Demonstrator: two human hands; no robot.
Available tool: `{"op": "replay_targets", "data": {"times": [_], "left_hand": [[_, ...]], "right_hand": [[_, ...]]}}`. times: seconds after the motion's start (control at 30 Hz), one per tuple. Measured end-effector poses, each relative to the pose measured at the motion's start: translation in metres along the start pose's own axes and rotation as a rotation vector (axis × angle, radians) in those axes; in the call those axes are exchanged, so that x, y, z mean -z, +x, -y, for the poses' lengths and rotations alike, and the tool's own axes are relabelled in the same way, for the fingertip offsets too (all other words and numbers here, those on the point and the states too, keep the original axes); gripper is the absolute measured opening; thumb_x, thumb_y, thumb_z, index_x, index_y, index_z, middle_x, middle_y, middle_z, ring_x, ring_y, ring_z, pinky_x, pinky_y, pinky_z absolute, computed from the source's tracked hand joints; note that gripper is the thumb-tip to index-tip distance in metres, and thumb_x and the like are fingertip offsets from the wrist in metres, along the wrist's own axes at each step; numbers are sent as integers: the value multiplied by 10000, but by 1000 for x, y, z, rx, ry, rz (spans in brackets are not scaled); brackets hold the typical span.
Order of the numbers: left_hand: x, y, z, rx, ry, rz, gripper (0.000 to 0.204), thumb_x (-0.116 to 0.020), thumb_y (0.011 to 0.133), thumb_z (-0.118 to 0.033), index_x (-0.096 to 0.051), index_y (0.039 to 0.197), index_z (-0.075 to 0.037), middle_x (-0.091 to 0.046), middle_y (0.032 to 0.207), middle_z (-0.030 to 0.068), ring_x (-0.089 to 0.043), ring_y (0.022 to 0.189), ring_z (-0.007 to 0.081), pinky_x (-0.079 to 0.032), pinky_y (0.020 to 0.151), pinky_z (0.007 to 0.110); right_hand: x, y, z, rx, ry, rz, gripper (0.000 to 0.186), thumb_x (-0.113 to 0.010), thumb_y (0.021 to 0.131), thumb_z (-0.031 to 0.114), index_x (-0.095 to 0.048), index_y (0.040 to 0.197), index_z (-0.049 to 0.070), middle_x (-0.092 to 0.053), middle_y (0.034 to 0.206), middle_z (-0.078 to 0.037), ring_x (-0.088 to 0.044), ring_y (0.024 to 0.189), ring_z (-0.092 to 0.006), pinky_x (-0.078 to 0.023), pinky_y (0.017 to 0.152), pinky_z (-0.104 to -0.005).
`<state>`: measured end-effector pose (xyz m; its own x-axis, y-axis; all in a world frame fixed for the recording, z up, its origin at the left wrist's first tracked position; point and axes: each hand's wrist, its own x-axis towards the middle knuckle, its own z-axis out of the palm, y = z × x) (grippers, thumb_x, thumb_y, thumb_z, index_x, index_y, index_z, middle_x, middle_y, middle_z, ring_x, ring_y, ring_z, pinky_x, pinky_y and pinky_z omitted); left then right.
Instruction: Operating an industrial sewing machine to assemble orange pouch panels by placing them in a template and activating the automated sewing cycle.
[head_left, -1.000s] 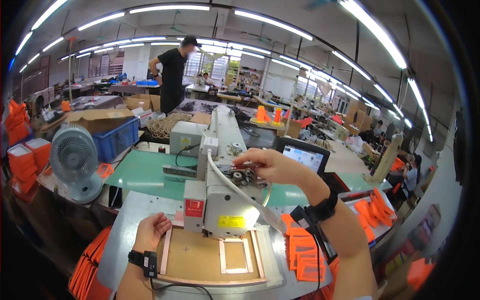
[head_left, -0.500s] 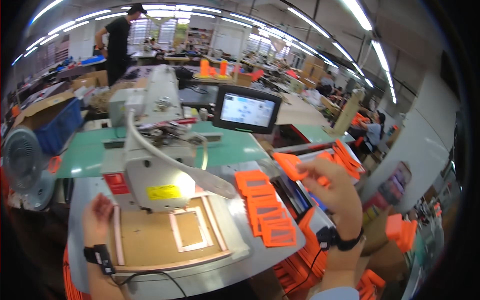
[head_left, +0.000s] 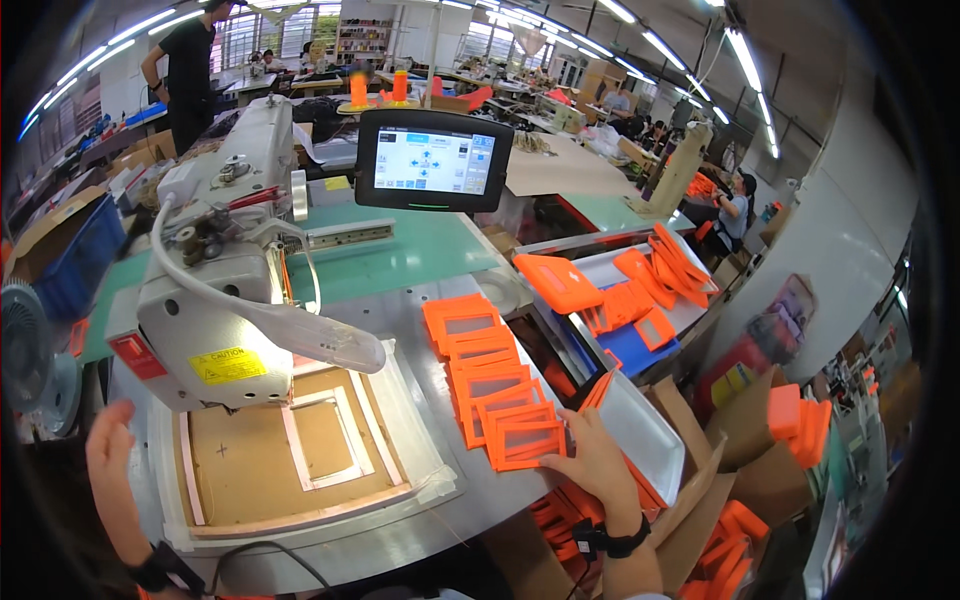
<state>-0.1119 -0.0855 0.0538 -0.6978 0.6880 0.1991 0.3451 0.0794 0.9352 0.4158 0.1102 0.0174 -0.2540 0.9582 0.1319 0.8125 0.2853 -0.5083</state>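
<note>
My left hand is open, fingers loosely curved, beside the left edge of a tan template board with pale strips and an inner rectangle. The board lies on a metal plate under the white sewing machine head, whose lamp is lit. My right hand grips the nearest orange frame by its right side, at the end of a fanned row of orange frames right of the board. Black bands with devices and cables are on both wrists.
A touchscreen stands behind the machine. Trays and orange pieces sit at right, above open cartons. A fan and blue crate stand at left. Co-workers occupy other benches.
My right hand has moved from the machine's top, past the orange pieces in the trays, down onto the row of frames. The view has turned right; my left hand now shows lower at left.
</note>
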Motion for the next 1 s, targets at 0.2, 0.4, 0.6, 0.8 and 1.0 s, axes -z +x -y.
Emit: {"op": "replay_targets", "data": {"times": [0.2,0.4,0.6,0.8,1.0], "left_hand": [[-34,-53,-56,-237,347,686,337,-616,884,-119,-602,1188,26,-606,1190,173,-574,1130,299,-442,966,338],[-78,-27,-37,-482,448,1053,443,-605,921,-200,-542,1289,38,-519,1338,213,-497,1258,349,-416,1050,432],[-118,1,-7,-511,729,1003,649,-570,921,-263,-363,1475,5,-305,1570,178,-284,1463,323,-307,1154,523],[-125,22,30,-489,648,1038,690,-541,932,-276,-290,1520,-19,-224,1614,156,-193,1499,300,-168,1205,520],[-114,36,24,-419,498,1205,637,-501,977,-323,-293,1546,-125,-147,1644,119,-103,1518,311,-47,1219,530]], "right_hand": [[-4,5,-6,-92,110,-24,507,-783,715,173,-547,1137,21,-567,936,-135,-592,842,-284,-494,774,-385],[32,10,1,-65,519,70,176,-704,793,-19,-615,940,22,-614,770,-7,-600,692,-82,-479,630,-222],[21,64,96,133,621,343,9,-627,875,18,-634,875,12,-626,729,-21,-608,671,-71,-466,600,-219],[-79,149,162,572,390,627,204,-590,966,204,-658,1037,26,-556,674,9,-519,598,-66,-415,535,-253],[-154,165,182,598,236,545,320,-786,795,26,-656,1087,13,-646,826,-33,-564,711,-121,-487,655,-305]]}}
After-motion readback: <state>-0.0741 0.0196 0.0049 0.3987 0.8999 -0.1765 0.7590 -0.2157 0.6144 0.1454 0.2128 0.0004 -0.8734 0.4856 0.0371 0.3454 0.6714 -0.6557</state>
